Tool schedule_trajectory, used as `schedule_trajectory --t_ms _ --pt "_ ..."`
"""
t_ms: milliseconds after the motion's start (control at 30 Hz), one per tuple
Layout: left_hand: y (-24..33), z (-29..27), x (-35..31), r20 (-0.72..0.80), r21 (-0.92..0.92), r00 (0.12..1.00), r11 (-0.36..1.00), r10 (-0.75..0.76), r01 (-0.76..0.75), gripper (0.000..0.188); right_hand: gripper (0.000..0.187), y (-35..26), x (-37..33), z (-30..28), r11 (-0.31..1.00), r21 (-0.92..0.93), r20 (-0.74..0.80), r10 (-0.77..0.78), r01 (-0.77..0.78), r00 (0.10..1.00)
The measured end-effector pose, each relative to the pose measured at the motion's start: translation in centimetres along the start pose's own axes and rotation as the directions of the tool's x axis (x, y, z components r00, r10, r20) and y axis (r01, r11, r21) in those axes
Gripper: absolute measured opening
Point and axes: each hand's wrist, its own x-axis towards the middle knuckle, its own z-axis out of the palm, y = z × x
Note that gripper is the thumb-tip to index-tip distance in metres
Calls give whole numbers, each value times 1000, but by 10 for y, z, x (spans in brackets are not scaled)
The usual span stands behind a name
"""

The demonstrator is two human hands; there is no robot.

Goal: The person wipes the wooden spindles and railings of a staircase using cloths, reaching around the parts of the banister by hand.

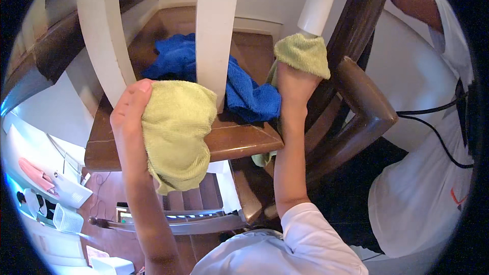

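Clutching a fuzzy yellow-green cloth edgewise, probably so it draped, left hand looked snug; second fuzzy green cloth hid right hand, couldn't tell grip.

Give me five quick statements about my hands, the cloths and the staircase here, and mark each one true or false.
1. Your left hand touches a yellow-green terry cloth. True.
2. Your right hand has its fingers uncovered. False: a second yellow-green terry cloth covers them.
3. Crumpled blue terry fabric lies on a brown wooden step. True.
4. That blue fabric shows only to the left of the broad, flat white baluster. False: it shows on both sides.
5. Another person's white sleeve shows at the picture's upper right. True.
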Motion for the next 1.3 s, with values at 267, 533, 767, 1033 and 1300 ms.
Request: schedule_trajectory --t_ms 267,533,767,1033,1300 --pt "0 -1 2 -11 -23 999 999 -41 40 24 24 10 -2 -5 996 0 168 -84 85 982" --pt "-1 -4 9 28 -32 999 999 -27 28 23 46 37 -7 -12 72 754 550 474 -653 688" --pt "-4 -8 6 25 -39 999 999 -36 37 24 36 6 -2 -4 979 86 178 168 -185 970" --pt "-1 -5 5 48 22 998 999 44 -45 25 25 4 5 -1 971 93 148 204 -219 968" --pt "-8 -10 6 57 -81 996 994 -62 67 23 31 -3 107 -2 800 448 307 283 -400 909"
